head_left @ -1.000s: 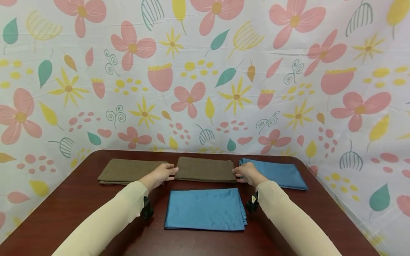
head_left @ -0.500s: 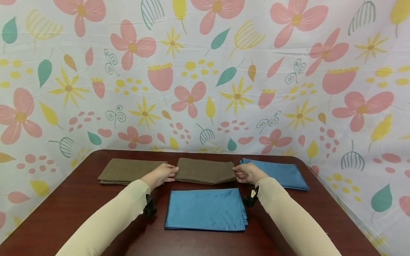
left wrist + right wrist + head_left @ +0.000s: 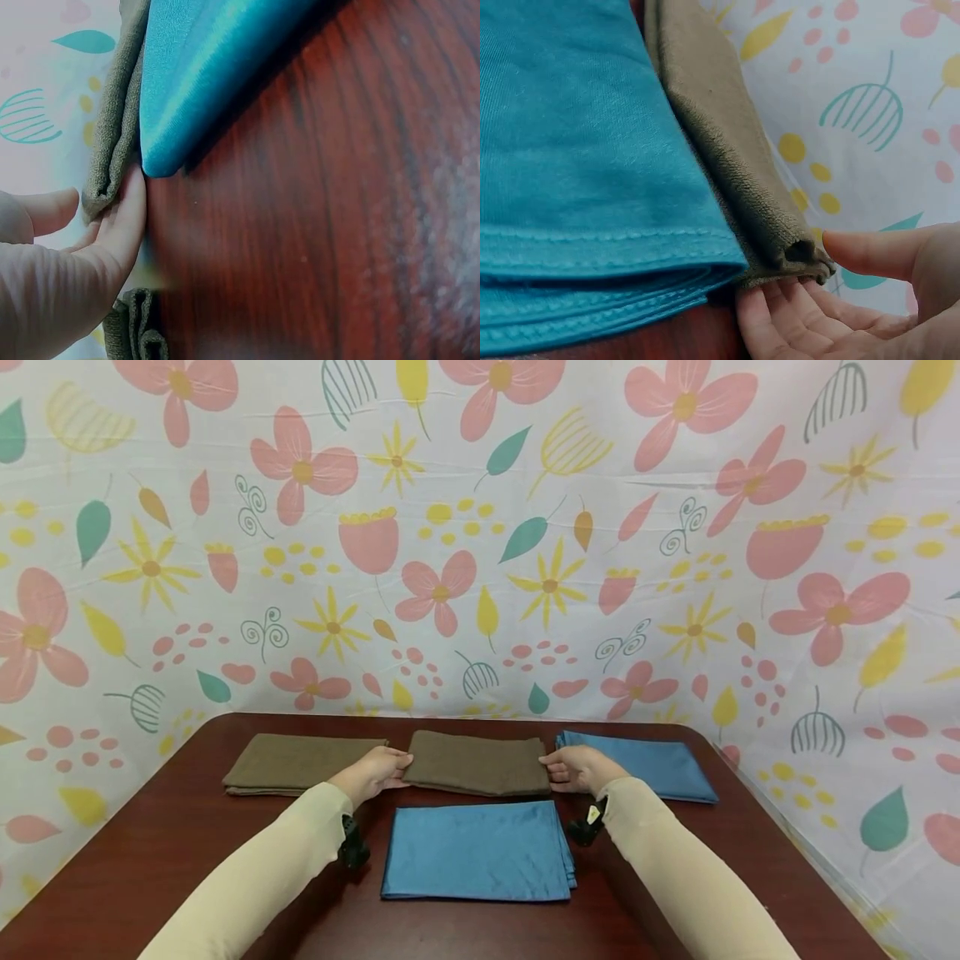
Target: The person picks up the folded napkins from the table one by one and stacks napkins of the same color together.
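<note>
A folded brown cloth (image 3: 476, 764) lies across the back middle of the table, its short ends between my two hands. My left hand (image 3: 372, 772) pinches the left end; in the left wrist view the thumb (image 3: 52, 211) is on one side and the fingers reach beneath the folded layers. At the opposite end my right hand (image 3: 581, 768) grips the cloth, fingers (image 3: 799, 315) under the edge and thumb over it. Nearer to me, a folded blue cloth (image 3: 476, 852) lies flat, its layered edge facing right.
Another folded brown cloth (image 3: 292, 764) sits at the back left, partly behind the left hand. At the back right lies a second blue cloth (image 3: 652, 768), beside the right hand. The dark red wooden table (image 3: 180, 827) meets a flower-printed sheet (image 3: 480, 527) behind.
Both hands have taken hold of the middle brown cloth's ends. Its front edge has bowed, and the cloth has shifted slightly. The other cloths stay where they were; the head view has turned a little.
</note>
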`<action>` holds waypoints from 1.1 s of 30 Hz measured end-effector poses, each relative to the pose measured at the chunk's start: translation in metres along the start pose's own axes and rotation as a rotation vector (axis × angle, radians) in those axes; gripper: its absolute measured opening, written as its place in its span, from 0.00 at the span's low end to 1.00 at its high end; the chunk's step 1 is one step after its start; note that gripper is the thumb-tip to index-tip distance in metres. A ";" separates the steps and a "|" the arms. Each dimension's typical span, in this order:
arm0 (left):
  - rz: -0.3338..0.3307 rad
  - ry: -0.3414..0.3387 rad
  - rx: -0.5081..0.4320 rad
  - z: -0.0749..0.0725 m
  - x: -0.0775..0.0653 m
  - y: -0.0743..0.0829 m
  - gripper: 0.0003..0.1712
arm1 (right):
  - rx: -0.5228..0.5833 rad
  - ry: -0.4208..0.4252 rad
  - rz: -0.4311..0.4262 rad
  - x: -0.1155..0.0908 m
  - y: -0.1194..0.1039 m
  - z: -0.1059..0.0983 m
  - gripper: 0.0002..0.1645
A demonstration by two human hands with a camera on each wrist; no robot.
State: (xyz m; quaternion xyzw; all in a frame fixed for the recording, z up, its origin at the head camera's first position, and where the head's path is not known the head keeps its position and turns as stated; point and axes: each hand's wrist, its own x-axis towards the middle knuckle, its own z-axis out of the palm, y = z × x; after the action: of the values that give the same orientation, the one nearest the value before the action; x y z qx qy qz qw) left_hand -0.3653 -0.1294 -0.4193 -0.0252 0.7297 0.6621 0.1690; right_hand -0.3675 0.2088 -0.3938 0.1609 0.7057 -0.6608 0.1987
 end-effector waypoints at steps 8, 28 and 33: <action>-0.004 0.000 -0.018 -0.001 0.000 -0.001 0.26 | 0.019 -0.050 0.008 0.003 0.004 0.004 0.44; -0.035 0.074 0.047 0.005 0.000 0.000 0.31 | 0.092 -0.120 -0.053 0.002 0.014 0.000 0.39; -0.017 0.075 0.043 0.006 -0.002 0.002 0.30 | 0.136 -0.192 -0.081 0.009 0.015 -0.009 0.46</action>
State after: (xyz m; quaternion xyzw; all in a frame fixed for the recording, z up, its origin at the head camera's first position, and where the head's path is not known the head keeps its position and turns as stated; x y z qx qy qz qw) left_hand -0.3623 -0.1233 -0.4171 -0.0525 0.7492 0.6435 0.1474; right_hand -0.3687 0.2183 -0.4112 0.0811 0.6429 -0.7270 0.2271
